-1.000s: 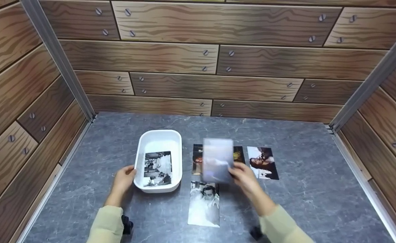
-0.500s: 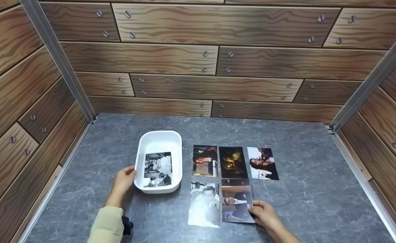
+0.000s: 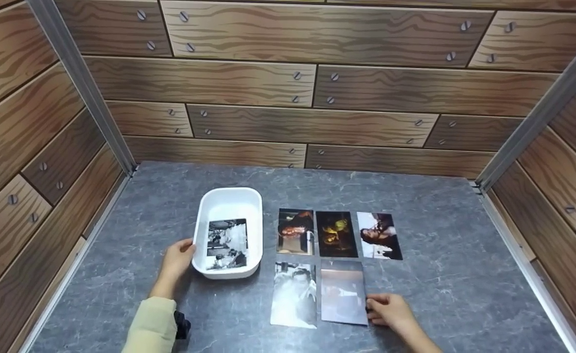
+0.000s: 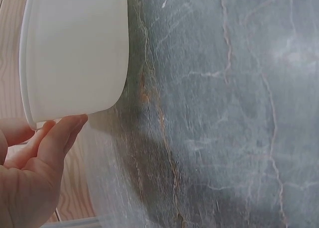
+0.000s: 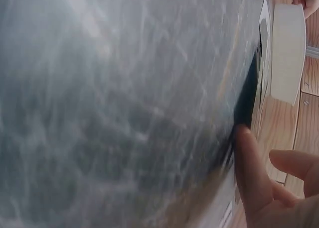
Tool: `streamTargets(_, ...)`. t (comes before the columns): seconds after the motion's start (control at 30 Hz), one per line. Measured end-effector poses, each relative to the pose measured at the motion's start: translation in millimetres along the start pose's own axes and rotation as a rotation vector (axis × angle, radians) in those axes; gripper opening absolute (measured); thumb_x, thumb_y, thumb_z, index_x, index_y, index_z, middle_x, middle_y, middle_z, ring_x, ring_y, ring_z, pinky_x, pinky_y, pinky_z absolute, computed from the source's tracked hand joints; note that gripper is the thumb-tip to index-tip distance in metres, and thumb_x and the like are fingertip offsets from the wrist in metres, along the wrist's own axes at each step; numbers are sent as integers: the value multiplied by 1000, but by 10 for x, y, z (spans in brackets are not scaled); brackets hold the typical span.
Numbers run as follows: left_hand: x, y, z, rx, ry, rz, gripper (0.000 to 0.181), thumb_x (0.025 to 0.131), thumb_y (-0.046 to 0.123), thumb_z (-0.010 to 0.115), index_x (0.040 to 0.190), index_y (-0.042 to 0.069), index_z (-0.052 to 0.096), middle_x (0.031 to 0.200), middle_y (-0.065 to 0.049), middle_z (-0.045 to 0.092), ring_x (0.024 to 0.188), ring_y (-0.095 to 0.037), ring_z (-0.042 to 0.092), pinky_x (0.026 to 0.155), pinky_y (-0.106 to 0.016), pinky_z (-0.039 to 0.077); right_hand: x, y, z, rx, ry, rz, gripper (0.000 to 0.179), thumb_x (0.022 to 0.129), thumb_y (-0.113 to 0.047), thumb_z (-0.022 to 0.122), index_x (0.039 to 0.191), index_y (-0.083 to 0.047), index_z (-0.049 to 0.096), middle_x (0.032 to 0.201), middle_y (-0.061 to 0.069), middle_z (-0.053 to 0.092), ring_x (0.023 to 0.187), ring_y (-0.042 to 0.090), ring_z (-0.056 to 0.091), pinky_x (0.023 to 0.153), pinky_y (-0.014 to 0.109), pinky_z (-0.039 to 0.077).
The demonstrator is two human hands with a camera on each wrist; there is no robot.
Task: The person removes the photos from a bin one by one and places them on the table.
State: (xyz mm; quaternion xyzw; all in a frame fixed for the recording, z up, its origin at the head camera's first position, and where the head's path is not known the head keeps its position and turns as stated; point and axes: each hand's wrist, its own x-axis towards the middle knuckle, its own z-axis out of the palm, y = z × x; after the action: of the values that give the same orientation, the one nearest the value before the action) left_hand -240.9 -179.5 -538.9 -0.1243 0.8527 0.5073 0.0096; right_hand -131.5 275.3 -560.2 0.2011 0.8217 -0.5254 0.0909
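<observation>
In the head view, a glossy photo (image 3: 343, 294) lies on the worktop (image 3: 464, 260) just beside a pale photo (image 3: 294, 294), with the right hand (image 3: 391, 311) at its right edge. Fingers snagging that edge could skew the glossy photo into its neighbour. The left hand (image 3: 176, 257) pinches the rim of the white tub (image 3: 234, 206); a tug might tip it.

The left wrist view shows fingertips against the tub's outer wall.

In the right wrist view, one fingertip seems to touch the photo's edge, another finger parted from it; nothing looks pinched.
</observation>
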Motion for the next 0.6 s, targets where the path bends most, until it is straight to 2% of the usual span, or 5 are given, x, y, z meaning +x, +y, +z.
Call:
streamTargets(0.3,-4,-2,-35,-8,7,3,39,98,6,45,129,-18,49,128,-36,53,121,-46,52,102,-49,45,25,-132,-92,-166,36,-141,24,89,-8,63,99,13,69,72,12,70,57,15,65,51,27,56)
streamTargets(0.37,-7,-3,-34,-15,10,10,39,98,6,45,129,-18,49,127,-36,54,120,-46,52,102,-49,46,33,-215,-106,-213,49,-179,28,90,-13,64,104,11,69,82,16,72,66,20,67,60,30,57)
streamTargets(0.47,-16,-2,-36,-12,16,16,39,98,5,45,128,-18,49,126,-36,54,119,-46,52,102,-49,46,47,-385,-84,-200,27,-242,39,92,-17,64,119,10,62,108,25,69,94,33,68,84,40,57)
streamTargets(0.57,-18,-3,-29,-9,13,15,38,98,5,46,128,-18,49,127,-36,54,119,-46,53,101,-48,46,63,-606,-15,-79,-44,-288,50,93,-16,64,133,11,49,131,29,56,121,41,55,102,48,47)
streamTargets(0.6,-19,-5,-26,-8,12,13,39,98,6,46,128,-18,49,127,-36,54,120,-45,53,101,-48,46,73,-684,20,-21,-68,-302,53,93,-14,63,136,11,46,133,29,53,122,41,54,103,47,46)
